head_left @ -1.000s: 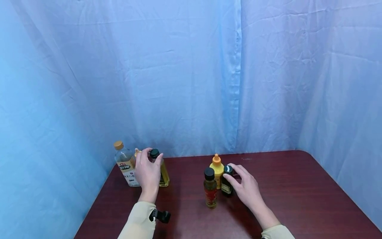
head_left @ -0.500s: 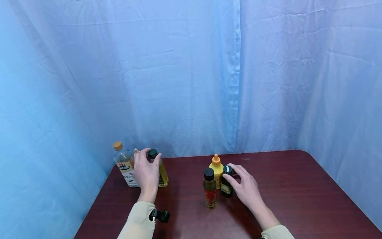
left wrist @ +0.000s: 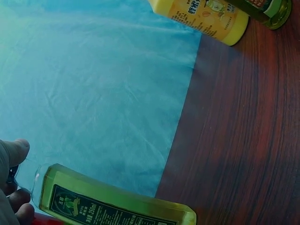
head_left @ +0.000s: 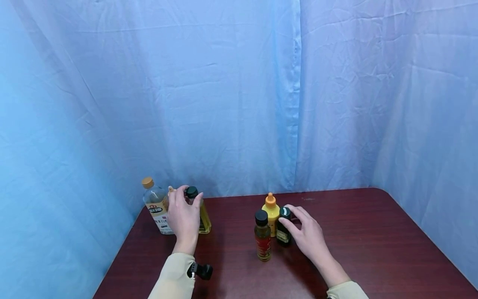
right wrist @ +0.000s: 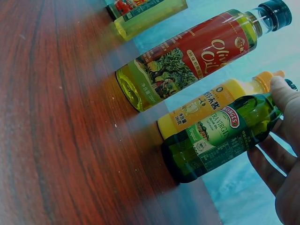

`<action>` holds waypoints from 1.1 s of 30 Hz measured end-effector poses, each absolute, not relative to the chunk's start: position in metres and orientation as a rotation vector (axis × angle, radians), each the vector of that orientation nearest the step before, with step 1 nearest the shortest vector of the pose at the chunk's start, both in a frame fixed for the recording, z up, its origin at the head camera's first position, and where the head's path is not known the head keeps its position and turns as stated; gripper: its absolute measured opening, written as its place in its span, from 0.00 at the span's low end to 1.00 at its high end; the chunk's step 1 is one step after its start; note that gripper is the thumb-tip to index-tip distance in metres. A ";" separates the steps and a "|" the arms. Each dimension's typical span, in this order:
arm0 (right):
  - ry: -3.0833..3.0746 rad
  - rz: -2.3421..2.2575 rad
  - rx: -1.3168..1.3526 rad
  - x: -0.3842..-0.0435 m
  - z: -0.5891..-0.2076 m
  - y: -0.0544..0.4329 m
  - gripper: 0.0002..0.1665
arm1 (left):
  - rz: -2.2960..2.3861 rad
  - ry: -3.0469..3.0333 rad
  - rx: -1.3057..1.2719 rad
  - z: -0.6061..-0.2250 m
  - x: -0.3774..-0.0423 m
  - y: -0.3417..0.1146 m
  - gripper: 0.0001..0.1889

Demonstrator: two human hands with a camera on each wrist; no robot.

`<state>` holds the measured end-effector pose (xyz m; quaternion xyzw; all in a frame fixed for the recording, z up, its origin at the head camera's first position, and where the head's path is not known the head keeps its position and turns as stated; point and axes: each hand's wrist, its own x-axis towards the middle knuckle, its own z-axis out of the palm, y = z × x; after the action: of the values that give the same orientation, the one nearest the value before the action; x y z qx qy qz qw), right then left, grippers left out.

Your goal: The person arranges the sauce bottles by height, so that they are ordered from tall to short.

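As the right hand [head_left: 307,233] grips its top, green bottle [right wrist: 215,138] upright below

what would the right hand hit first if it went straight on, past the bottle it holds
Probably the orange-capped yellow squeeze bottle, beyond the Borges olive oil bottle in the right hand, though depth is unclear.

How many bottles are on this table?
5 plainly visible: tan-capped bottle far left, oil bottle in the left hand, red-label bottle mid-table, yellow bottle behind it, dark green bottle in the right hand. Another may hide behind the left hand.
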<state>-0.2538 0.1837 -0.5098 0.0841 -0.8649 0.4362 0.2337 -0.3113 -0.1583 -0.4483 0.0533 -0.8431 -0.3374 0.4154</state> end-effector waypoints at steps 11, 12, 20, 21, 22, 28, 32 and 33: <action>-2.366 1.185 0.238 -0.253 -0.511 0.183 0.21 | -0.872 -2.120 0.119 -0.448 -0.305 -0.159 0.29; -2.366 1.183 0.238 -0.253 -0.511 0.183 0.21 | -0.874 -2.115 0.114 -0.447 -0.304 -0.159 0.30; -2.357 1.203 0.245 -0.254 -0.511 0.184 0.21 | -0.822 -2.037 0.028 -0.439 -0.291 -0.150 0.29; -2.356 1.205 0.246 -0.254 -0.511 0.184 0.22 | -0.821 -2.030 0.019 -0.439 -0.289 -0.147 0.29; -2.356 1.204 0.247 -0.254 -0.511 0.184 0.21 | -0.821 -2.023 0.012 -0.438 -0.288 -0.145 0.29; -2.359 1.206 0.246 -0.255 -0.510 0.184 0.21 | -0.868 -2.038 -0.029 -0.437 -0.276 -0.129 0.29; -2.362 1.206 0.244 -0.255 -0.511 0.184 0.22 | -0.925 -2.076 -0.051 -0.438 -0.268 -0.119 0.31; -2.363 1.205 0.243 -0.255 -0.511 0.184 0.22 | -0.935 -2.086 -0.056 -0.439 -0.266 -0.117 0.31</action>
<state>-0.2546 0.1839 -0.5107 0.0887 -0.8618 0.4397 0.2367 -0.2664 -0.1166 -0.4390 -0.0222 -0.8301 -0.3722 0.4147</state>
